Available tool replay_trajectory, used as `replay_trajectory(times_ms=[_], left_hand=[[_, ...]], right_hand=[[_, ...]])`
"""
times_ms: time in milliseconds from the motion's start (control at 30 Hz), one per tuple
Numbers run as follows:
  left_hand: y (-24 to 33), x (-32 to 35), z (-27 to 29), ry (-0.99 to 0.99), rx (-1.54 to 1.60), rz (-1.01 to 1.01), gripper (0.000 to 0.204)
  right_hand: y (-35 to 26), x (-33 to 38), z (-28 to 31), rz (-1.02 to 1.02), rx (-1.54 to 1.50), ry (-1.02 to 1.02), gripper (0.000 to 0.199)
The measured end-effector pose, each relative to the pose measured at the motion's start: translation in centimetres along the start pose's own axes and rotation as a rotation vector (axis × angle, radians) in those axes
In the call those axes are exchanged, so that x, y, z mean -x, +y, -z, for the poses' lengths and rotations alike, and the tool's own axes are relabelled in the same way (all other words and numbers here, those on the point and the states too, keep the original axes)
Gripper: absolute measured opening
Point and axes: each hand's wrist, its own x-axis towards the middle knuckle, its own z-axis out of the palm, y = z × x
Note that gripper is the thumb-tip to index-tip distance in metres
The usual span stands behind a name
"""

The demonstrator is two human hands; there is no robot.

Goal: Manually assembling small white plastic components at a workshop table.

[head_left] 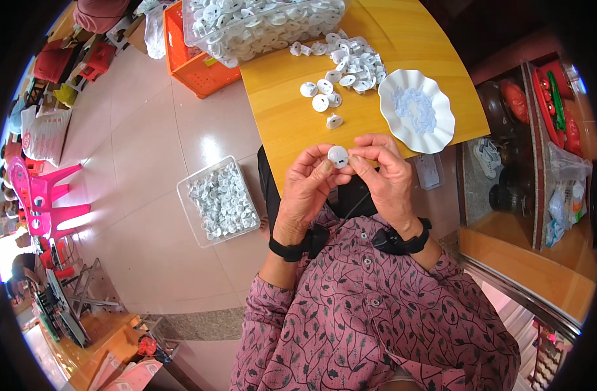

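My left hand (306, 189) and right hand (384, 174) are raised together just above the near edge of the yellow bench (292, 124). Between them sits one small white round disc (338, 156), with a dark slot on its face. Left grip: thumb and fingertips closed on the disc's left edge. Right grip: thumb and forefinger pinched against its right edge; whether they also hold some smaller piece there, I cannot tell. Both wrists carry black bands.

On the bench, beyond my hands: a single white disc part (334, 121) lies alone, nearest my fingers. Just past it, a loose cluster of four similar discs (321, 94). Farther back, a larger heap of the same white parts (352, 58), touching the foot of a clear plastic bin (262, 26) that is piled full of them (the bin overhangs the far bench edge). To the right of the heap stands a white dish with a wavy rim (438, 140), holding a mound of small pale blue-white pieces (415, 107).

On the tiled floor to my left, a clear rectangular tray (186, 195) holds more white parts. An orange crate (200, 68) stands beside the far bench corner. Pink plastic chairs (44, 195) stand well apart, at the left.
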Motion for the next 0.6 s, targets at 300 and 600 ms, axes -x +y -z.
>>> replay_trajectory(times_ms=[300,600], left_hand=[[-0.21,0.08,-0.44,-0.012,-0.024,-0.032,0.035],[-0.48,0.15,-0.67,-0.004,-0.068,-0.048,0.038]], right_hand=[[-0.35,-0.13,-0.42,0.027,0.013,0.02,0.012],[-0.16,-0.07,-0.44,0.032,0.027,0.02,0.012]])
